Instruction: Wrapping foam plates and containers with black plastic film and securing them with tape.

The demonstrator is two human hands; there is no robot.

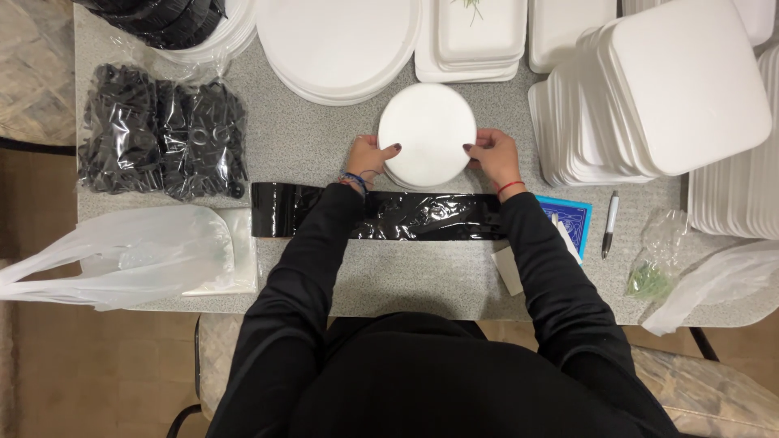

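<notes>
A stack of small round white plates [427,132] stands on the grey speckled table [324,154] in front of me. My left hand [371,156] grips the stack's left side and my right hand [492,156] grips its right side. A long strip of shiny black plastic film [284,209] lies flat across the table just below the plates, under both my forearms.
Clear bags of black plastic cutlery [158,138] lie at the left, a white plastic bag [122,255] below them. Large round white plates [337,45], rectangular trays [479,36] and a leaning stack of square plates [649,97] fill the back and right. A pen [609,223] and blue card [572,217] lie at the right.
</notes>
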